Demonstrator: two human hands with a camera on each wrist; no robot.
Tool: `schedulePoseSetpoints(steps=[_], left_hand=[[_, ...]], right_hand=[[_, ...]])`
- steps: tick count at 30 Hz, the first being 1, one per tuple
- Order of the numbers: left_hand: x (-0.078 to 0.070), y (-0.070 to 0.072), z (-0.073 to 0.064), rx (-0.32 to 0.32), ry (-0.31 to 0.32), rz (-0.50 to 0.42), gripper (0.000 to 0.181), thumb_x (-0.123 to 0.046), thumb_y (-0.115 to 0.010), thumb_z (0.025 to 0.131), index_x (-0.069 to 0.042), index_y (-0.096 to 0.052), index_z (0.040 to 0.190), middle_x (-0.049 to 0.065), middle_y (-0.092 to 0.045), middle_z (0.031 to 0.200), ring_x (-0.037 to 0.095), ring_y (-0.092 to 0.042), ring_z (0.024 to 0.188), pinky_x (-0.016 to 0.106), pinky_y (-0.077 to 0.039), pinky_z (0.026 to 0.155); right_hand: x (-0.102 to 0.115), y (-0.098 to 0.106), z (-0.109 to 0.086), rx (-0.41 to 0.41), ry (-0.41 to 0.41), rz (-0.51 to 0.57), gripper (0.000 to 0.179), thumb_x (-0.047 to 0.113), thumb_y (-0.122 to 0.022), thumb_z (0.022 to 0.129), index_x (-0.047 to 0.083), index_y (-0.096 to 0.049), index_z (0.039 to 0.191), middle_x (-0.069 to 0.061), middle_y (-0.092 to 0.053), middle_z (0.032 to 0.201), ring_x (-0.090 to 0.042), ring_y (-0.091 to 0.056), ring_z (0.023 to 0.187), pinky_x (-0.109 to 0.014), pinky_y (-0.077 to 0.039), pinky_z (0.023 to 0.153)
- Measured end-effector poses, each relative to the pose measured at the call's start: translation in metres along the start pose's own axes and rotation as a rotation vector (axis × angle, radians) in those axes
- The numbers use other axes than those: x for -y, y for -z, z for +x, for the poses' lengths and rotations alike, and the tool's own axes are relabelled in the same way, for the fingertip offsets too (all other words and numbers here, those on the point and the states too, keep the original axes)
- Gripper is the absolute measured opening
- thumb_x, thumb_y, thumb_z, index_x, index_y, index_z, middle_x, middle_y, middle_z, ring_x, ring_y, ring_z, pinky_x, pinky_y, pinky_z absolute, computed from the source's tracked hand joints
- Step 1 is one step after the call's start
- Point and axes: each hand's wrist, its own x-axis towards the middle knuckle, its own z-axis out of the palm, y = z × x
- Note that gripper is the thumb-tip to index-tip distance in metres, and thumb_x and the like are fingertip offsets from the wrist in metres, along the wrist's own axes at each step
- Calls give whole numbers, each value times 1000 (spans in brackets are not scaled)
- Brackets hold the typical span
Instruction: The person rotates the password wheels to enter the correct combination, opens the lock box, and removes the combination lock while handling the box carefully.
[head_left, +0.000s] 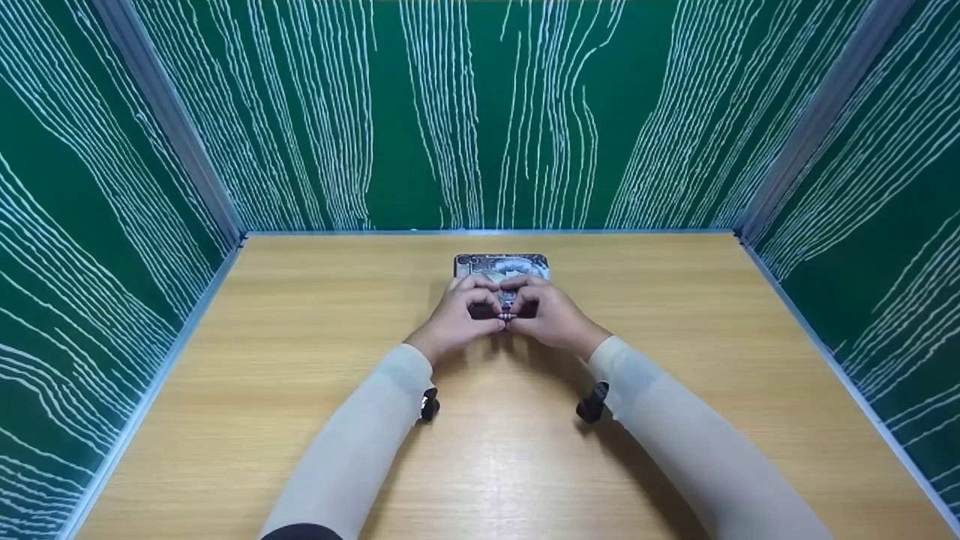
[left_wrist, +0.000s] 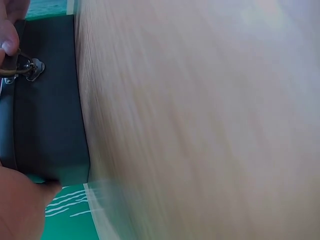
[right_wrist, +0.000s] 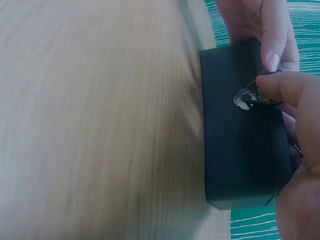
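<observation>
Box [head_left: 525, 264] with a patterned lid rests toward the far edge of a wooden table [head_left: 495, 450] in the head view I watch remotely. Left hand [head_left: 456, 319] and right hand [head_left: 556, 321] curl inward at its front, thumbs and forefingers pinched on a small metal clasp [head_left: 507, 316]; pale sleeves [head_left: 352, 450] cover both forearms, and a green wall [head_left: 386, 112] streaked with white lines stands behind. On my left wrist feed, a metal plate [left_wrist: 36, 70] marks the box's dark front; the left hand shows at one end, and I cannot tell from this angle how its fingertips sit. On my right wrist feed, the right hand's fingertips clamp the clasp, just beside the left thumb [right_wrist: 273, 57].
</observation>
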Motion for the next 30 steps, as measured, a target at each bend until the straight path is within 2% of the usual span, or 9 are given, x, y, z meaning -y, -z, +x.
schedulePoseSetpoints(steps=[10, 16, 22, 27, 30], left_hand=[[0, 0, 0, -8, 24, -16, 16, -19, -92, 93, -12, -81, 100, 7, -66, 152, 34, -42, 156, 56, -28, 138], [-2, -1, 1, -2, 55, -37, 20, -19, -92, 93, -15, -79, 108, 5, -66, 153, 32, -43, 156, 56, -31, 137], [-3, 1, 0, 4, 27, -50, 17, -16, -92, 94, -12, -82, 107, 7, -66, 153, 33, -42, 156, 55, -30, 137], [-2, 1, 0, 5, 19, -33, 15, -17, -92, 94, -13, -83, 105, 7, -65, 153, 33, -42, 155, 55, -30, 137], [-2, 0, 0, 4, 22, -36, 14, -18, -92, 94, -14, -83, 103, 7, -65, 153, 33, -42, 155, 55, -30, 137]], right_hand=[[3, 0, -1, 4, -16, 12, 17, 0, -91, 90, 7, -76, 88, -12, -71, 153, -40, -61, 150, -53, -45, 132], [3, 1, -1, 8, -21, -3, 17, 3, -91, 92, 8, -76, 89, -10, -71, 153, -38, -61, 150, -53, -45, 133], [4, 2, -1, 8, -1, -13, 17, 2, -92, 91, 8, -76, 90, -11, -71, 154, -38, -63, 148, -52, -47, 130], [4, 2, -1, 15, -16, -17, 17, 5, -92, 93, 9, -75, 90, -10, -70, 154, -36, -62, 149, -50, -46, 132], [4, 2, -2, 15, -7, -18, 17, 4, -92, 92, 8, -75, 90, -11, -71, 154, -38, -62, 149, -52, -46, 132]])
